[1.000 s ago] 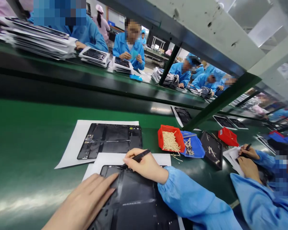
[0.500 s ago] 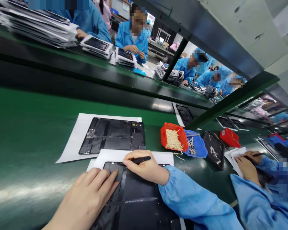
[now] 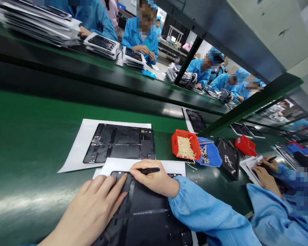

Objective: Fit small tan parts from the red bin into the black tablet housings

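Note:
Before me a black tablet housing (image 3: 149, 227) lies on white paper (image 3: 173, 165), its upper edge lined with small parts. My left hand (image 3: 92, 201) rests flat on its left side, fingers stretched, the index fingertip at the top edge. My right hand (image 3: 154, 179) grips slim black tweezers (image 3: 149, 170) in a pinch. Their tip, hidden by my fingers, points at the top edge just right of my left index finger. Behind it, a second opened tablet housing (image 3: 122, 143) rests on its own white sheet (image 3: 75, 150).
Right of the housings stand a red bin (image 3: 186, 145) of pale thin strips, a blue bin (image 3: 210, 153) of small parts and a black tray (image 3: 228, 159). A co-worker's hands (image 3: 268, 176) work at far right. A green post (image 3: 246, 102) slants across; stacked housings (image 3: 41, 25) line the raised shelf.
My left index finger has slid up to the top edge of the housing. My right hand has shifted very slightly left, still pinching the tweezers. The view has tilted a little.

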